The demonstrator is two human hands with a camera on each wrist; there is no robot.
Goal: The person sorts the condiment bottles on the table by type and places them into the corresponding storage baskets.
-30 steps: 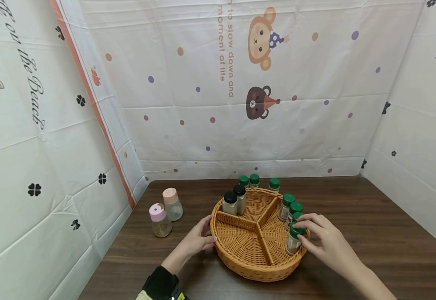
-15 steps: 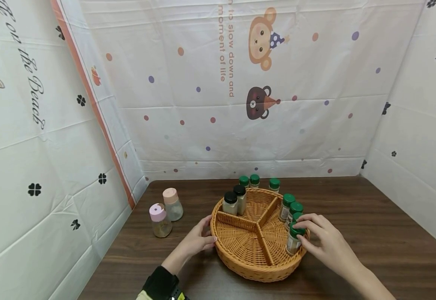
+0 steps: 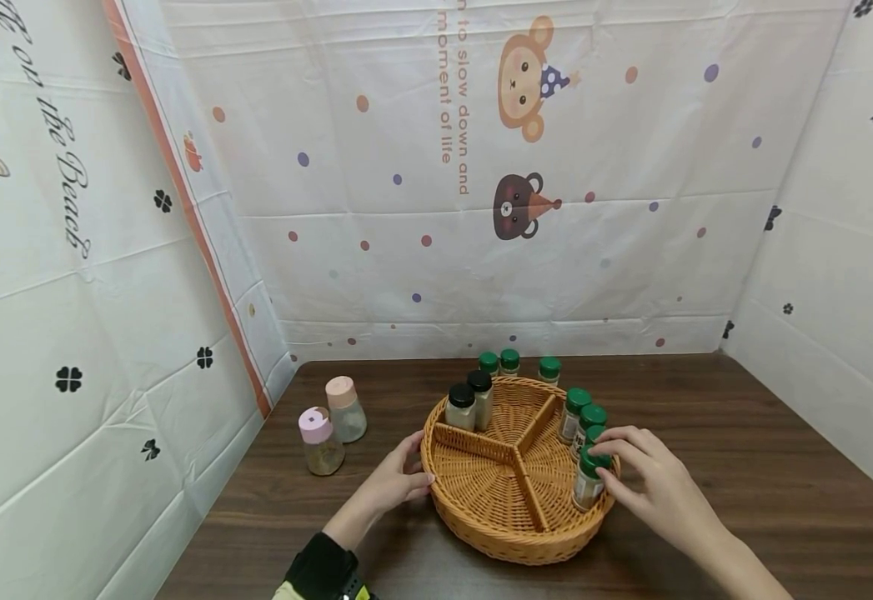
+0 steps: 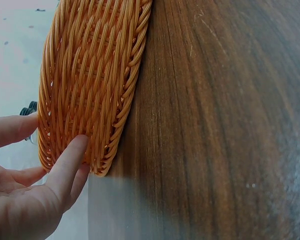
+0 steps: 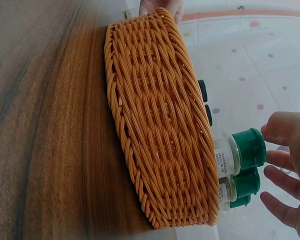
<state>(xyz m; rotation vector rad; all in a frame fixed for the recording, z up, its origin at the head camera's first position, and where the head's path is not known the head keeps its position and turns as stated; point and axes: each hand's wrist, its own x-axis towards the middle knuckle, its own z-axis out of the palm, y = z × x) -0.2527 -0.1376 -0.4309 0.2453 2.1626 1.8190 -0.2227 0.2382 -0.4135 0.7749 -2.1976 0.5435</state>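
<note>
A round wicker basket (image 3: 514, 452) with three compartments sits on the table. My left hand (image 3: 398, 472) holds its left rim, thumb on one side and fingers on the other; the left wrist view shows fingertips against the woven wall (image 4: 90, 75). My right hand (image 3: 649, 475) is at the right rim, its loosely bent fingers by the cap of the nearest green-capped spice jar (image 3: 587, 490). In the right wrist view the thumb tip meets or nearly meets that green cap (image 5: 251, 148), the other fingers spread. Several green-capped jars line that compartment. Two black-capped jars (image 3: 460, 408) stand in the back-left one.
Left of the basket, a pink-capped jar (image 3: 322, 446) and a peach-capped jar (image 3: 346, 412) stand on the dark wooden table (image 3: 706, 417). Three green-capped jars (image 3: 549, 368) show behind the basket's far rim. A printed cloth (image 3: 406, 167) surrounds the table's back and sides.
</note>
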